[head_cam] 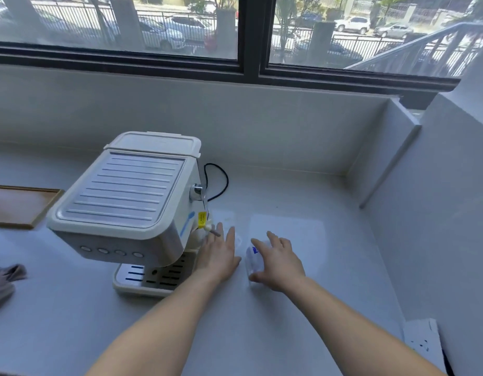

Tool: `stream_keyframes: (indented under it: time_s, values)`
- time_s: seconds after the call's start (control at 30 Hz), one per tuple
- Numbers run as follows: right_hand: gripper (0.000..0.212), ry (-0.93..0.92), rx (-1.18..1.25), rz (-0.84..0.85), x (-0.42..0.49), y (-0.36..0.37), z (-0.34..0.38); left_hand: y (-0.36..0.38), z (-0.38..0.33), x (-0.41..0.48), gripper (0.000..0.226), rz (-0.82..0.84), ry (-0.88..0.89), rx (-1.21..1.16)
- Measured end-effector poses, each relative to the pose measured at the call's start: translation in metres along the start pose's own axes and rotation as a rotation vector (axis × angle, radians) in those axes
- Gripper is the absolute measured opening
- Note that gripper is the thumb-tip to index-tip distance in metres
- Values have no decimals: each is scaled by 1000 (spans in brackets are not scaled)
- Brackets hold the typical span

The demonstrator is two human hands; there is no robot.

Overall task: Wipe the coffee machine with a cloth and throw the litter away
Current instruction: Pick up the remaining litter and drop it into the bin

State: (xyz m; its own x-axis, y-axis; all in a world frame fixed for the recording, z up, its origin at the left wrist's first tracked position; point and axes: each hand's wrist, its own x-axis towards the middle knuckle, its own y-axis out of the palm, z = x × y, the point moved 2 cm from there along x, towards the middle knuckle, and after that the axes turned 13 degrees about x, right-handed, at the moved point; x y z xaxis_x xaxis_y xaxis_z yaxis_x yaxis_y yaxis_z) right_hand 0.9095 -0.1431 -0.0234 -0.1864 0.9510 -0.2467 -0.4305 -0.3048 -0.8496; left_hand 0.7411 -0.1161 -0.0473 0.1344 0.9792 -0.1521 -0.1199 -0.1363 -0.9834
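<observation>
A cream coffee machine (126, 202) stands on the pale counter (289, 191), left of centre, with a steam wand and yellow tag on its right side. A grey cloth (4, 280) lies crumpled at the far left edge. A clear plastic wrapper with a blue mark (253, 257) lies on the counter to the right of the machine. My right hand (278, 263) rests on that wrapper, thumb and fingers around it. My left hand (218, 255) lies flat with fingers spread, between the machine and the wrapper, fingertips near the steam wand.
A brown wooden tray (20, 204) sits at the left behind the machine. A black power cord (218, 180) loops behind the machine. A white wall socket (422, 340) is at the lower right. Walls and a window enclose the counter's back and right.
</observation>
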Motion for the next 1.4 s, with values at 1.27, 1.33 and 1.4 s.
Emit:
stream_keyframes:
  time_s: [1.27,1.33,1.4]
  values:
    - [54,181,102,-91,-112,2,13,-14,8,-125,76,-123,82,-162]
    - [53,194,103,-109,-128,7,23,-15,15,-143,76,-137,101,-175]
    - [51,202,110,-122,-145,14,35,-15,25,-163,77,-145,121,-183]
